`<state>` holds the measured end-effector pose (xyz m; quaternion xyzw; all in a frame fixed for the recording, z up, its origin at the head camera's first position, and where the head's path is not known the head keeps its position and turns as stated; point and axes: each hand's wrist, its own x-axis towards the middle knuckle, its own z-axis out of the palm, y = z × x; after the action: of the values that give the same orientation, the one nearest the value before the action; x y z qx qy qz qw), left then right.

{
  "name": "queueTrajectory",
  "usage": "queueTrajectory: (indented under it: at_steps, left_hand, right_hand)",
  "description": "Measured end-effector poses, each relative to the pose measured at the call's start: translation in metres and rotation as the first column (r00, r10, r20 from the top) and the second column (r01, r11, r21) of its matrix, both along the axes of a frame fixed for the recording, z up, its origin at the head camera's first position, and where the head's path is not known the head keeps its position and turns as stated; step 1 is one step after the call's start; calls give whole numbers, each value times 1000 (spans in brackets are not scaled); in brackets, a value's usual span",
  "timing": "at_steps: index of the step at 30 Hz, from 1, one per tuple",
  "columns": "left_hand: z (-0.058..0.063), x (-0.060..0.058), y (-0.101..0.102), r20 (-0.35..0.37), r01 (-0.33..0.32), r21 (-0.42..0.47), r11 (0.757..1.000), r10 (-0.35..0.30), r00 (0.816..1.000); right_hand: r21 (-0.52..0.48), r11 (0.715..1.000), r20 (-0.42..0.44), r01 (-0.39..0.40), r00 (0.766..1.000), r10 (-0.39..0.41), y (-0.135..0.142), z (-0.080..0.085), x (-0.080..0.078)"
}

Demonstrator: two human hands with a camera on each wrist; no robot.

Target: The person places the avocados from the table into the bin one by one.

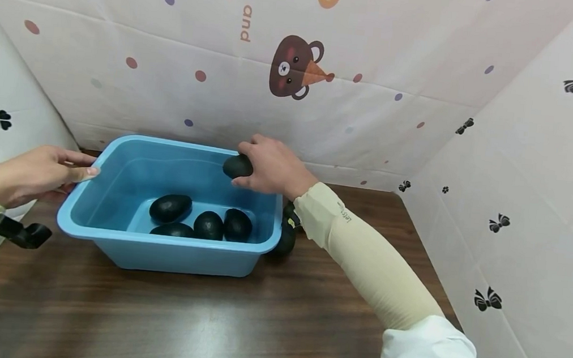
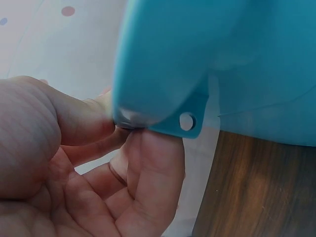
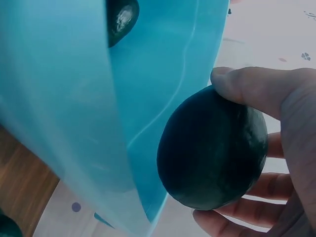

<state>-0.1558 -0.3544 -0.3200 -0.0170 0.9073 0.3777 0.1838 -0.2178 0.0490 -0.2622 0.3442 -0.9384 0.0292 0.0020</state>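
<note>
A blue plastic basin (image 1: 172, 253) stands on the table with several dark avocados (image 1: 170, 208) on its floor. My left hand (image 1: 46, 175) pinches the basin's left rim, thumb on top and fingers beneath, as the left wrist view shows beside a small holed tab (image 2: 187, 122). Over the back right corner of the basin, my right hand (image 1: 274, 166) grips a dark green avocado (image 3: 212, 148) between thumb and fingers. In the head view this avocado (image 1: 238, 166) overlaps the basin's far rim. Outside the right wall lie more avocados (image 1: 285, 240), partly hidden by the basin and my forearm.
The dark wooden table (image 1: 192, 318) runs in front of the basin and to its right. Patterned white sheets (image 1: 381, 34) rise close behind the basin and along both sides. A black strap piece (image 1: 23, 233) sits at my left wrist.
</note>
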Motion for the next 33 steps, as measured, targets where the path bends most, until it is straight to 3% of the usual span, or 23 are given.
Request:
queueTrajectory:
  at_steps: [13, 20, 33]
  left_hand:
    - [4, 3, 5, 14, 6, 0, 1000, -6, 1000]
    - [-3, 1, 1, 12, -4, 14, 1000, 3, 1000]
    - [-1, 3, 4, 9, -7, 2, 1000, 7, 1000]
  right_hand:
    - [59, 998, -17, 30, 999, -29, 5, -2, -1]
    - [17, 999, -22, 27, 999, -27, 14, -4, 0]
    - [-89, 993, 12, 74, 997, -73, 59, -18, -3]
